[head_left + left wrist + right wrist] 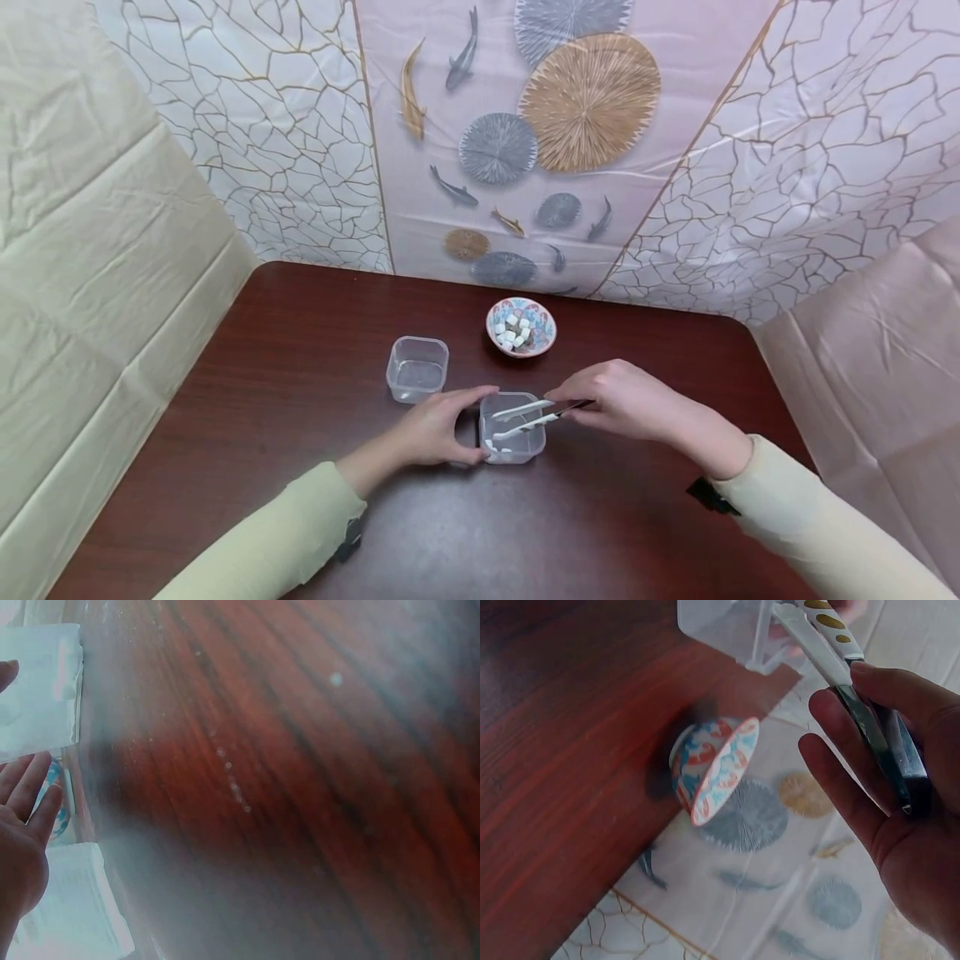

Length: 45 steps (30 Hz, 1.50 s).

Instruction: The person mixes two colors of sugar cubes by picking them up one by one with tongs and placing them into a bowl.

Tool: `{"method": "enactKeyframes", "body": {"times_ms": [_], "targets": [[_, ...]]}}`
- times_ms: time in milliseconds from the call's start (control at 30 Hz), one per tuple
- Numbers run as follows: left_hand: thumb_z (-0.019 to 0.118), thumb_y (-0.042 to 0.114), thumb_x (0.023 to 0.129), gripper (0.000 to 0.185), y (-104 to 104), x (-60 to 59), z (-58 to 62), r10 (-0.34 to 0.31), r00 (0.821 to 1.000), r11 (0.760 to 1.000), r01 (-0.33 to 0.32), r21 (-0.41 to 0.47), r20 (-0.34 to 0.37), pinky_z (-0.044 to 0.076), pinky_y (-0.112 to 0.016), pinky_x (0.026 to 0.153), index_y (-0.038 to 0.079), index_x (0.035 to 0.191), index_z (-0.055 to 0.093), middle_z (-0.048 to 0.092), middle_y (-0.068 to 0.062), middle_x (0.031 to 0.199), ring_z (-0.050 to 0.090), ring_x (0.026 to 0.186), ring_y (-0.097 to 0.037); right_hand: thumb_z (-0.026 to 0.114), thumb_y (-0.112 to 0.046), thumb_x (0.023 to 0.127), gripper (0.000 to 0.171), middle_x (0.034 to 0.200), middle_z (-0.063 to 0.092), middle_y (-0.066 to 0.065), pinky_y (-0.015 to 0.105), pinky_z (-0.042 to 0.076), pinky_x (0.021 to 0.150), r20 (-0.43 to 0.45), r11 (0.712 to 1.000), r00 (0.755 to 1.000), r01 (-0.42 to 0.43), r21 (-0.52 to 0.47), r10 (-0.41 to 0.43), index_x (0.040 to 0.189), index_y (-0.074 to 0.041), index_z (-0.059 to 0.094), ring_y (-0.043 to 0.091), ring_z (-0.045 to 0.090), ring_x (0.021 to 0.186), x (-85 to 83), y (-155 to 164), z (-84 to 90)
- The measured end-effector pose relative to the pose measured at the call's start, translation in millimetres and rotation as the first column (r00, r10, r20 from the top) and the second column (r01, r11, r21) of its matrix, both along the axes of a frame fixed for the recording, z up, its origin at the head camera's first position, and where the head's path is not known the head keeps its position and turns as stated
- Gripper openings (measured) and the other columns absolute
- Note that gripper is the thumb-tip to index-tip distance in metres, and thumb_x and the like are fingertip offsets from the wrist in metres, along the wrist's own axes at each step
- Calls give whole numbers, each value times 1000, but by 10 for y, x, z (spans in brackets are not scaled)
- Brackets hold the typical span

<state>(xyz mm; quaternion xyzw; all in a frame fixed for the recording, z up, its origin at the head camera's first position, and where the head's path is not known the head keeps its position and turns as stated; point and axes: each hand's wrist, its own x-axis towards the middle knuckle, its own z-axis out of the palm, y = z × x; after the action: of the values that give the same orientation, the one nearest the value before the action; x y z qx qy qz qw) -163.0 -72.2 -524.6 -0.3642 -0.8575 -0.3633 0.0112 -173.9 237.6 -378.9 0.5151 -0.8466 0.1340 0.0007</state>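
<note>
My left hand holds a clear plastic container from its left side, thumb at the near corner and a finger at the far one. A few small white pieces lie in that container's near left part. Tongs with white, gold-spotted arms and a metal bend are in my right hand, pinched between thumb and fingers. The tong tips reach inside the container, spread apart; nothing is visible between them. In the left wrist view, the left hand shows only at the left edge.
Behind the held container stands a patterned bowl with white cubes and some brownish pieces. A second clear container sits to the left, behind my left hand. The dark wooden table meets a fabric backdrop at its far edge.
</note>
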Motion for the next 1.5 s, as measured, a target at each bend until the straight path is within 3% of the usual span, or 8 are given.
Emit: {"method": "enactKeyframes", "body": {"times_ms": [367,667,733,833,900,967,1133,1500], "targets": [[91,35,77,91,16,56,149,21,998,998,-17,-57,64,54,-43,108,12,157,54,66,-6,147,65,132,-23,82,-1,88,25,106,81,-1,36,63,82,6,996,998,-60,73,60,113,-7,82,13,77,98,-62,-185,-165],[92,36,75,92,16,37,60,12,998,1000,-11,-8,57,55,-47,106,12,155,55,68,-7,144,66,130,-24,84,0,86,25,104,81,-1,38,63,81,-41,994,998,-45,97,50,110,-8,82,14,77,97,-121,-206,-229],[90,41,77,94,9,-9,-60,-4,1000,1000,5,-10,24,54,-43,108,16,158,52,66,-7,146,65,131,-23,84,-1,85,27,104,81,-1,38,63,81,-54,994,998,-36,105,41,111,-9,82,14,77,98,-121,-203,-235],[91,41,76,94,10,-15,-65,-5,1000,1000,5,3,25,54,-44,107,15,158,52,67,-8,145,65,130,-24,84,-1,86,28,106,81,-2,39,63,82,-71,994,997,-27,110,34,112,-10,82,15,77,98,-116,-200,-234],[90,41,77,94,7,-13,-54,0,1000,1000,0,-10,26,54,-43,108,16,158,52,67,-7,145,65,131,-23,85,-2,86,29,106,81,-1,39,63,82,-81,993,996,-21,112,30,114,-10,82,15,77,99,-113,-196,-228],[92,34,76,92,9,42,96,20,997,1000,-19,-23,72,55,-45,107,13,157,54,68,-7,144,66,130,-23,85,-2,86,30,107,81,-1,39,63,83,-83,994,996,-19,111,28,114,-10,82,16,77,99,-108,-193,-227],[92,35,77,91,2,50,127,24,997,999,-22,-38,69,54,-44,108,13,157,54,67,-6,146,65,131,-23,86,-3,86,30,107,81,-1,40,63,82,-78,994,997,-11,110,19,115,-9,82,16,77,99,-87,-190,-227],[88,42,79,89,0,-14,-82,-8,1000,1000,7,27,2,57,-44,101,15,157,53,69,-6,142,68,126,-22,85,-1,85,25,102,81,-3,37,63,80,-114,996,992,-46,77,55,108,-11,83,12,77,95,-83,-233,-269]]}}
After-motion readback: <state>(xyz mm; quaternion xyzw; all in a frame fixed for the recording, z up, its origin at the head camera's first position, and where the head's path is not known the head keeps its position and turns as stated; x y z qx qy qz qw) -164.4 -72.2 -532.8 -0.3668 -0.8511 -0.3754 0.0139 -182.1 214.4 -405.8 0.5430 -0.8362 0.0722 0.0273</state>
